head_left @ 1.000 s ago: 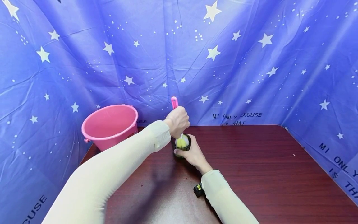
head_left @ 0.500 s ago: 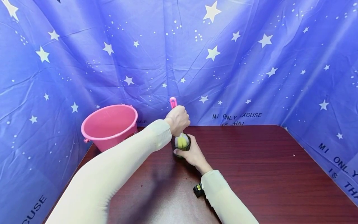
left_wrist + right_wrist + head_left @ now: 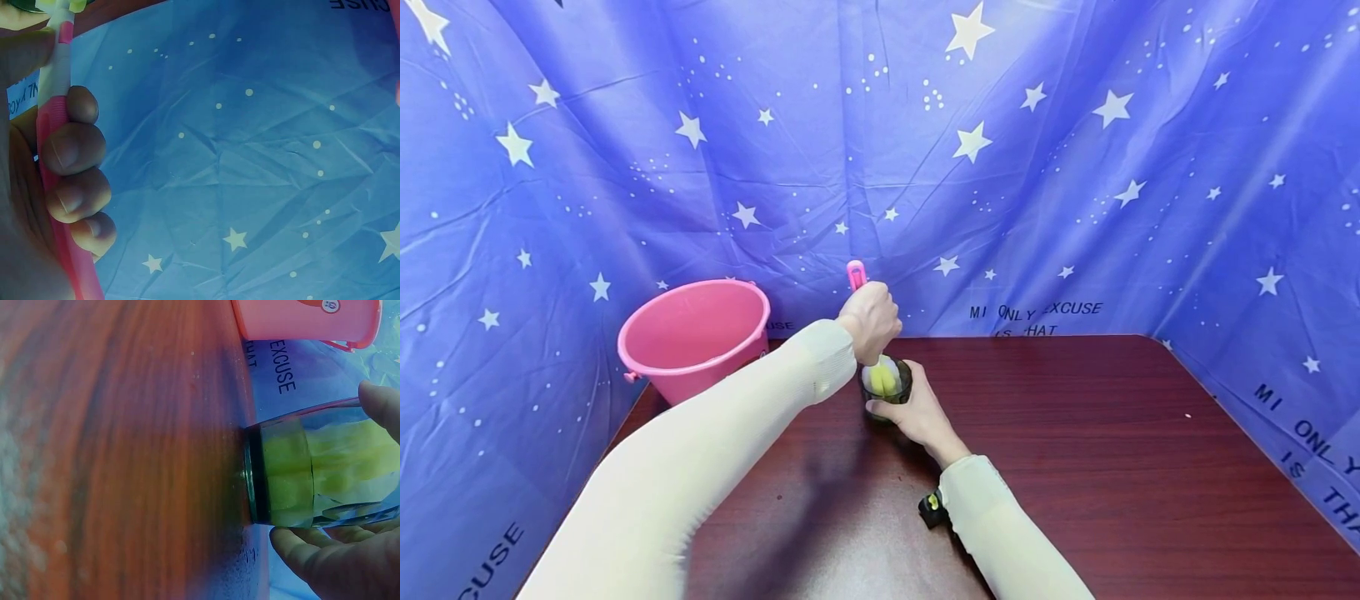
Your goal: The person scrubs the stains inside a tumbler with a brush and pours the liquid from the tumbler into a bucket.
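Observation:
My left hand (image 3: 871, 321) grips the pink and white handle of a cup brush (image 3: 857, 273), fingers wrapped round it in the left wrist view. The handle's top pokes up above the fist. Inside a dark, see-through drinking glass (image 3: 287, 472) sits the brush's yellow and white sponge head (image 3: 882, 380), pushed down towards the base. My right hand (image 3: 921, 412) holds the glass, thumb on one side and fingers on the other. It keeps the glass upright on the table, as the right wrist view shows its base at the wood.
A pink bucket (image 3: 696, 329) stands at the table's back left, close to the left forearm. The reddish-brown table (image 3: 1075, 450) stretches off to the right. Behind and beside it hangs a blue star-print cloth (image 3: 820, 167).
The top of the brush handle has leaned to the left, and my left hand has shifted slightly that way. The sponge has moved left within the glass. My right hand stays put.

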The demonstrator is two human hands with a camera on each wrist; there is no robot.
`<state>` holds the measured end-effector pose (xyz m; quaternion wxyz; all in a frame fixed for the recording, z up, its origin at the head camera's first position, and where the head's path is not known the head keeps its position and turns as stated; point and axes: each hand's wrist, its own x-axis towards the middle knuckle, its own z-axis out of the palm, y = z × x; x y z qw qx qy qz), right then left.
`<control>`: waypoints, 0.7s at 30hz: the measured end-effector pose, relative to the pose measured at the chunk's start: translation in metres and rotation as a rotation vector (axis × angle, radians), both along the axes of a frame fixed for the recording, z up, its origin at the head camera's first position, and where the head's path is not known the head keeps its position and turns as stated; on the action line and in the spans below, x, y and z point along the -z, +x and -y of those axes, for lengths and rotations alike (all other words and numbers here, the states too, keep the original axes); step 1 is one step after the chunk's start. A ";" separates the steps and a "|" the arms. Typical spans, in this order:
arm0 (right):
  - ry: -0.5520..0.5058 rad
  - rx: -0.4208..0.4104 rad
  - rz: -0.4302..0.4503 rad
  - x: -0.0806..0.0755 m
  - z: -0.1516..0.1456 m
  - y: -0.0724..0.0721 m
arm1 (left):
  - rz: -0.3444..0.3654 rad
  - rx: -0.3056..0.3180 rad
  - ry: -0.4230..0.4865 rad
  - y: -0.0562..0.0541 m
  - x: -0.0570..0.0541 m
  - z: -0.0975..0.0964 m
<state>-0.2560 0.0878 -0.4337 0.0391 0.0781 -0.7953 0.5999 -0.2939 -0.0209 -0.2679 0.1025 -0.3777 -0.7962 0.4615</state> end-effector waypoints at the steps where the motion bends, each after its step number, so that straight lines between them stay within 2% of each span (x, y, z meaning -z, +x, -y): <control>1: 0.006 0.003 0.003 0.000 0.000 0.000 | 0.001 -0.004 -0.002 0.000 0.000 0.001; 15: 0.031 0.020 0.024 -0.001 -0.001 0.000 | 0.024 0.002 -0.012 0.003 0.000 0.005; 21: 0.033 0.019 0.015 -0.002 0.000 0.001 | 0.032 0.029 0.010 0.006 -0.001 0.005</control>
